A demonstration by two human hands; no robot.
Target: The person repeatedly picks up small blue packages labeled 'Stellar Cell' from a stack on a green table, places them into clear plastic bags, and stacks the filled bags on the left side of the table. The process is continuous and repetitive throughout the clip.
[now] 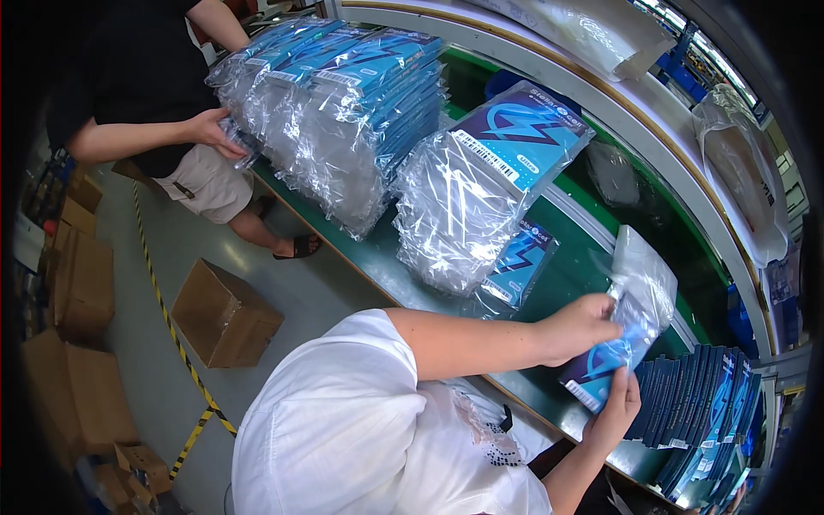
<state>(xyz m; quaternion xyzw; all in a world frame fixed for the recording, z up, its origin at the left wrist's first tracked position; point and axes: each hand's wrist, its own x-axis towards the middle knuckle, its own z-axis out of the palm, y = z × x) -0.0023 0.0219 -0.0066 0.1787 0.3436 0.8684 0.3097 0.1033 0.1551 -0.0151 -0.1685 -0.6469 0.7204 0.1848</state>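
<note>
Head view: I have the left hand [577,328] pinching a clear bag [635,319] with thumb and fingers, and the right hand [611,410] gripping the near edge of one blue box [592,367]. That box sits between the two hands above the green worktop [573,268], partly covered by the bag. Just beyond the left hand I see one pale bundle of clear plastic [644,257]; I can't count its layers or tell where it parts from the bag.

Right of the right hand stands a row of unwrapped boxes [678,399], more than ten, packed too tightly for me to count exactly. Left of the left hand and a little beyond, one wrapped box [522,257] lies flat beside one leaning wrapped stack [515,137]. Farther left I make out about three more wrapped stacks [378,69], with one co-worker's hand [221,133] touching plastic there. Well left of my left hand, one open carton [225,313] rests on the floor [322,296].
</note>
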